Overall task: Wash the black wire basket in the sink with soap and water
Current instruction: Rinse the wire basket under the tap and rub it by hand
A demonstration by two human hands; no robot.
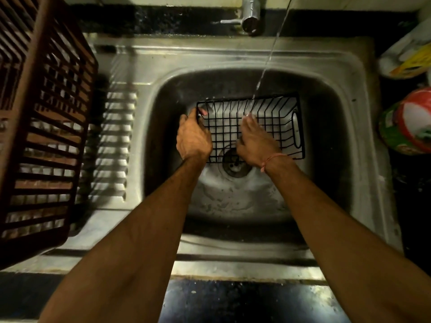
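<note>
Down in the steel sink [345,73] sits the black wire basket [275,127], held over the drain [235,165], which is half covered by the right wrist. The left hand [193,138] grips the basket's left end, fingers curled over the rim so their tips are mostly lost behind the wire; one pale nail shows through. The right hand [255,141] lies flat on the mesh, fingers stretched forward and fairly close together, holding nothing, with a thin pink thread [272,159] round the wrist. A water stream [268,64] slants down from the top edge, its source cut off out of frame, and lands right at the right fingertips, where splash blurs the detail. The tap [250,15] at the back is cropped at the top. On the left a brown slatted crate [42,127] leans over the draining board, its far side out of view. At the right edge, packets [410,122] in red, green and yellow are cut off and too blurred to read.
</note>
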